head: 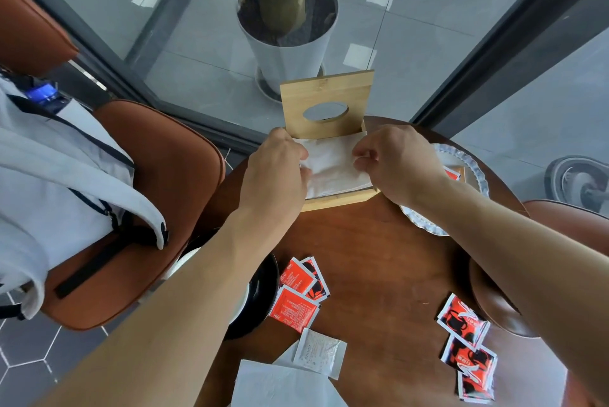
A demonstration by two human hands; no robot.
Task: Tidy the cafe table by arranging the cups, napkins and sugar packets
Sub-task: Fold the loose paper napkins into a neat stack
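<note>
- Fingers of both hands curled in, pinching the white napkin stack (333,166) from opposite sides; left hand (276,169) on the stack's left edge, right hand (398,162) on its right edge.
- Napkin stack lies flat in the tray of a bamboo napkin holder (326,93); holder's hinged lid stands upright behind the stack, oval cut-out in it.
- Holder sits at the far edge of a round dark wooden table (372,261).
- Clear ruffled-rim plate (474,169) just right of the holder, mostly hidden by the right forearm; a red packet shows on it.
- Red sugar packets (300,294), three, overlapping, lie near table centre-left, touching the rim of a black saucer (260,294).
- Saucer partly under the left forearm; something white shows on it, cannot tell what.
- Second group of red-and-black packets (468,347), about four, in a loose line on the right near side of the table.
- One white sachet (319,354) near the front edge, overlapping a loose white napkin (280,387) at the bottom of view.
- Brown rounded object (494,301) under the right forearm, mostly hidden; cannot tell what it is.
- Left of table: brown leather chair (158,209) with a white backpack (49,176) on the seat, dark straps.
- Beyond the table: glass walls with dark frames, grey tile floor, white planter (290,57) with a tree trunk.
</note>
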